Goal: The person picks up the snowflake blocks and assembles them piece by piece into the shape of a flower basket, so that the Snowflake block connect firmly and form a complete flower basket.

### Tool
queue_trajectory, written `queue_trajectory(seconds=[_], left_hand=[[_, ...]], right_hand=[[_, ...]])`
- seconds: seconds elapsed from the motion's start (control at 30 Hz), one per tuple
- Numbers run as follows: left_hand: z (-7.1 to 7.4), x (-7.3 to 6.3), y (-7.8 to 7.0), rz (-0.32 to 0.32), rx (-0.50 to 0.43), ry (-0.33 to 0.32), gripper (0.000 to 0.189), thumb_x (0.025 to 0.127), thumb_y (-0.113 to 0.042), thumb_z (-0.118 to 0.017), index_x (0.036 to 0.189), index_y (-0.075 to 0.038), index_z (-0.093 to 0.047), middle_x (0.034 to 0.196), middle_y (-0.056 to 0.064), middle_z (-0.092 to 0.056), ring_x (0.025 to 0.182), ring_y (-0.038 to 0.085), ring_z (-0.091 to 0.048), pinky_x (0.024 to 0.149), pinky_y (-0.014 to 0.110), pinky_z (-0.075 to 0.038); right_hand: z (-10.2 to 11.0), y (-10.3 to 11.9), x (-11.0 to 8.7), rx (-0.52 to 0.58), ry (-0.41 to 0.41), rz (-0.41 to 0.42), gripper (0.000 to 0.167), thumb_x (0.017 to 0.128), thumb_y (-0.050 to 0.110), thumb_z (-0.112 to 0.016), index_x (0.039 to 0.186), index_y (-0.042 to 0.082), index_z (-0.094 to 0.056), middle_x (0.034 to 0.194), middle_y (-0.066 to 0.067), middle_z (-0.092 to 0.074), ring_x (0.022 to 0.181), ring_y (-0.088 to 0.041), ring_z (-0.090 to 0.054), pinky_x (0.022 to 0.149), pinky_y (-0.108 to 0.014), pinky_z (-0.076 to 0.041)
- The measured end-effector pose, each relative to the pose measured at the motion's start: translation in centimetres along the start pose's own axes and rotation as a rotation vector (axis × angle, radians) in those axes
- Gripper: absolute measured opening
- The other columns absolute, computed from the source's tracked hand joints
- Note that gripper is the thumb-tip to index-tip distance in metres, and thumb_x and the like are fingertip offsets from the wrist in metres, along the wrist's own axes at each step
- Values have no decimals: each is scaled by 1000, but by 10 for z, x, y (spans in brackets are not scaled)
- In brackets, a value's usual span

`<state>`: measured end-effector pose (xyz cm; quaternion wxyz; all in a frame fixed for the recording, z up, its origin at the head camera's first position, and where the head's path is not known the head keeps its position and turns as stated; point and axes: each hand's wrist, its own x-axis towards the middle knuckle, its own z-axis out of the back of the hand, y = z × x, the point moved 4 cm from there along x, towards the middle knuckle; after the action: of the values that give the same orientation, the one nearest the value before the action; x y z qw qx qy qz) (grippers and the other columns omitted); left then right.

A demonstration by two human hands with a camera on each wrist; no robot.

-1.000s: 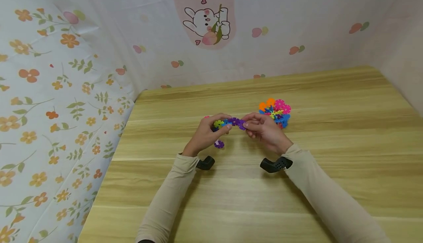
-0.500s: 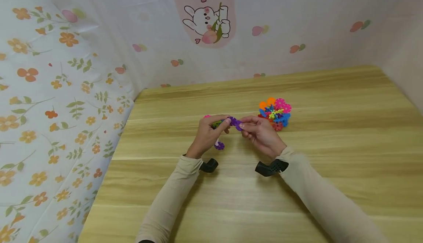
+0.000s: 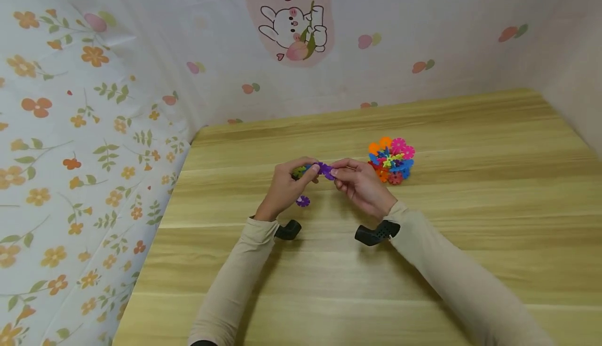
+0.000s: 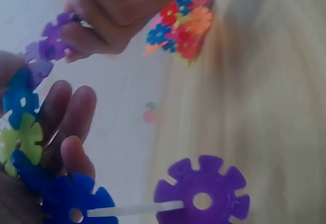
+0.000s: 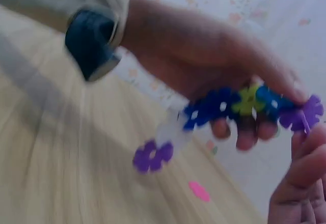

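A chain of slotted plastic snowflake discs is held up between my two hands above the table. My left hand [image 3: 284, 184] grips its middle, where blue and yellow-green discs [image 4: 21, 141] lie against the palm and fingers. Between thumb and fingertips, my right hand [image 3: 362, 184] pinches the purple disc [image 3: 328, 172] at the chain's right end. A second purple disc joins that one near my left thumb. From the other end, a white disc [image 5: 172, 128] and a purple disc [image 5: 153, 156] dangle below my left hand. Part of the chain is hidden by the fingers.
A multicoloured cluster of discs [image 3: 390, 161] sits on the wooden table [image 3: 470, 189] beyond my right hand. A pink disc [image 5: 199, 191] lies on the table in the right wrist view. Black wrist mounts [image 3: 376, 232] stick out inward. A patterned cloth [image 3: 400, 37] hangs behind.
The right hand has shifted left, uncovering more of the cluster. My left hand moved slightly right, then back left, its thumb now closer to the purple discs. The right hand keeps its pinch.
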<state>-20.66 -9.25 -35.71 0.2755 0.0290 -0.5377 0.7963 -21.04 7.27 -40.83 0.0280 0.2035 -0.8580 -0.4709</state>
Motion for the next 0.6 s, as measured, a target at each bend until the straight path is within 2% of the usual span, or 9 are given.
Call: queue_trajectory(seconds=[0.03,0.17,0.3,0.47,0.6], left_hand=[[3,0,-5,5,3,3,17,95,-10,-54,104,-1,-66,81,11,-66,74,29,-64,63,36,-51],[17,1,-10,14,37,-9,17,94,-10,-56,104,-2,-67,79,12,-66,72,24,-63,58,31,-48],[33,0,-14,34,35,-59,17,94,-10,-56,105,-1,-66,80,16,-66,70,19,-63,56,29,-47],[45,-1,-18,67,51,-108,19,94,-11,-56,106,-1,-66,83,15,-67,67,19,-60,51,26,-43],[49,-1,-20,83,71,-116,20,94,-13,-56,106,-1,-66,83,13,-67,63,19,-58,49,25,-40]], right_hand=[[0,1,2,-22,15,-2,16,95,5,-52,109,-3,-53,89,-9,-54,64,-13,-51,56,-18,-45],[0,-2,12,-112,35,-33,19,97,12,-50,108,-2,-54,88,-10,-58,62,-15,-52,55,-21,-46],[-3,-7,27,-281,36,-95,28,98,17,-48,111,-7,-53,89,-11,-59,63,-17,-52,55,-24,-44],[-14,-13,53,-629,94,-144,29,97,16,-50,113,-6,-58,93,-16,-60,64,-21,-52,53,-28,-42],[-26,-14,75,-1035,152,-45,21,94,12,-54,108,1,-63,92,-15,-63,67,-22,-56,57,-32,-46]])
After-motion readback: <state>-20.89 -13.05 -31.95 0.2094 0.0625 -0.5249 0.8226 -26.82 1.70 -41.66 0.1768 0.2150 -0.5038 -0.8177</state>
